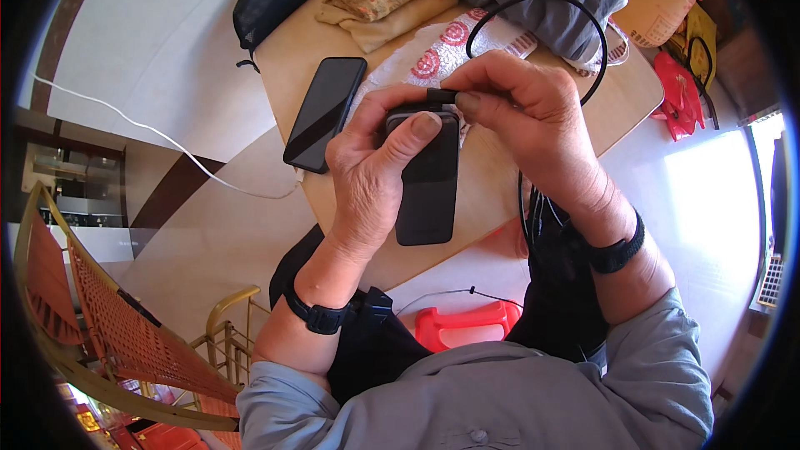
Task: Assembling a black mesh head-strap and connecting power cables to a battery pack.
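My left hand (371,171) is closed around the top end of a black smartphone (427,200), its thumb pressed on the front near the upper edge. The phone's dark screen faces up over the table. At that same end, a short black cable plug (441,96) lies between my two hands. My right hand (529,117) pinches it between thumb and forefinger. I cannot make out whether the plug sits in the phone. A black cable (602,33) loops up behind my right hand. Left of my left hand, a second black smartphone (325,114) lies on the table.
The wooden table (367,262) carries a red-and-white patterned cloth (427,54), a folded tan cloth (375,0) and grey clothing (533,0). A white cable (179,143) hangs off its left side. A woven chair (125,300) stands left; a red plastic stool (467,325) is below.
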The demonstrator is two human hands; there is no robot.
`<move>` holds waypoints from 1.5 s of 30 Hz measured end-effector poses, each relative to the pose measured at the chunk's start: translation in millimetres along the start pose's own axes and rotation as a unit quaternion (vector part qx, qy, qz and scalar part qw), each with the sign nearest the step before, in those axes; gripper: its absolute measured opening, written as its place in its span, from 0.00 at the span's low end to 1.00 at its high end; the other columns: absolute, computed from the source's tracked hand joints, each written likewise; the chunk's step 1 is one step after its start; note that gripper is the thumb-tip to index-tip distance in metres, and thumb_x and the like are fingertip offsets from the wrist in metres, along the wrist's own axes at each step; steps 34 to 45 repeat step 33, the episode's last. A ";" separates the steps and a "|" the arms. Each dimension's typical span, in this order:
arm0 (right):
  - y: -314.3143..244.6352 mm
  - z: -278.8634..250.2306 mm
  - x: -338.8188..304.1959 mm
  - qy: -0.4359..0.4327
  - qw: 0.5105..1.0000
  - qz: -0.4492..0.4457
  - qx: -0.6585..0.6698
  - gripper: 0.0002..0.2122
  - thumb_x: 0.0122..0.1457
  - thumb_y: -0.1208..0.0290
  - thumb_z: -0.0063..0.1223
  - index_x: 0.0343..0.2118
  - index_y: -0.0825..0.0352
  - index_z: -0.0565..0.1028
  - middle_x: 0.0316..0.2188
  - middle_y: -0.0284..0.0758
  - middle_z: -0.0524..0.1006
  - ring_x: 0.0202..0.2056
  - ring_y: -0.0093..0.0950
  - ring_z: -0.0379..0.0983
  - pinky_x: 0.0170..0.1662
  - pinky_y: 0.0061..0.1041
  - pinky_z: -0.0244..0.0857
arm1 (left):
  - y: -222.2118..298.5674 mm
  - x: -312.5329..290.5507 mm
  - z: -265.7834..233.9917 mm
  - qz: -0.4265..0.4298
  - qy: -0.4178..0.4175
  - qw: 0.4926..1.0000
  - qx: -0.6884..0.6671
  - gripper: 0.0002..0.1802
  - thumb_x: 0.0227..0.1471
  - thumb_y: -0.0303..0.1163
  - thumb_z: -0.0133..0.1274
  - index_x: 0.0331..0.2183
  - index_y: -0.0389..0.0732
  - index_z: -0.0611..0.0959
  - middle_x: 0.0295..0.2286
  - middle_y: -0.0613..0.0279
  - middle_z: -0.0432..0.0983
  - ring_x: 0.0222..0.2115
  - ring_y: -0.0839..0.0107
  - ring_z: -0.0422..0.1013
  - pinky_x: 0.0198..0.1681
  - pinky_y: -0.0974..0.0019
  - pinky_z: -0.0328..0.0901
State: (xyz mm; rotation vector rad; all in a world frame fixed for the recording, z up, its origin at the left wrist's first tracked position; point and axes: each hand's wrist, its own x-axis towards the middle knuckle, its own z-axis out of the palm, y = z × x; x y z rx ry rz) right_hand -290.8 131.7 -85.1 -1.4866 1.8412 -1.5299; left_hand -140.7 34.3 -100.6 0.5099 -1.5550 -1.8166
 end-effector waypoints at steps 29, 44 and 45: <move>-51.7 -46.4 -4.7 0.077 0.983 -0.039 0.161 0.07 0.55 0.74 0.53 0.28 0.74 0.77 0.25 0.37 0.78 0.26 0.22 0.72 0.33 0.20 0.64 | -15.2 16.5 -15.2 -0.063 -0.008 0.998 -0.007 0.19 0.56 0.36 0.57 0.45 0.34 0.83 0.37 0.65 0.79 0.38 0.82 0.71 0.45 0.79 0.62; -33.7 -86.6 -12.9 0.023 0.993 -0.038 0.105 0.12 0.58 0.66 0.51 0.31 0.73 0.76 0.25 0.40 0.78 0.27 0.28 0.72 0.35 0.25 0.64 | -24.4 16.4 -22.2 -0.063 0.049 0.997 -0.011 0.18 0.55 0.36 0.59 0.44 0.34 0.84 0.34 0.64 0.80 0.35 0.80 0.72 0.44 0.79 0.63; -33.7 -86.6 -12.9 0.023 0.993 -0.038 0.105 0.12 0.58 0.66 0.51 0.31 0.73 0.76 0.25 0.40 0.78 0.27 0.28 0.72 0.35 0.25 0.64 | -24.4 16.4 -22.2 -0.063 0.049 0.997 -0.011 0.18 0.55 0.36 0.59 0.44 0.34 0.84 0.34 0.64 0.80 0.35 0.80 0.72 0.44 0.79 0.63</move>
